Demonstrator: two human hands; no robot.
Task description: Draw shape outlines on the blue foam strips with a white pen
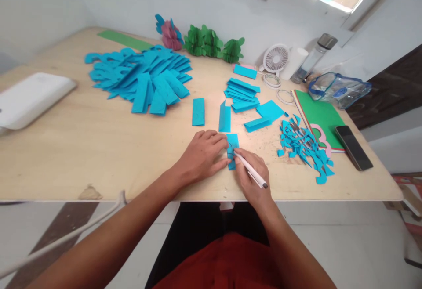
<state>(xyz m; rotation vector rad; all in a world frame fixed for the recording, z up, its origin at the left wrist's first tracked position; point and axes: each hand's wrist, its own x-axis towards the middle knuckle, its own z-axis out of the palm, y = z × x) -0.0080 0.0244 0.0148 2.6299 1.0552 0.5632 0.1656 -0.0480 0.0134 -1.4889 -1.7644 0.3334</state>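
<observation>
A folded blue paper strip (232,139) with dark pen lines lies upright near the table's front edge. My left hand (206,156) presses on its left side, fingers bent, thumb low along the strip, holding it against the table. In my right hand (254,172) is a white pen (249,168) with a dark end, gripped between thumb and fingers. Its writing end meets the strip, where my fingers partly hide the tip. Just beyond my hands are a half-open folded blue paper (225,117) and a folded blue strip (198,112) with a faint outline.
A large heap of blue cut papers (141,74) spreads at left, near a white device (34,100). At right are blue scraps (301,142), a phone (354,147) and green sheets (325,117). A small fan (276,59) and green paper shapes (209,42) stand along the wall.
</observation>
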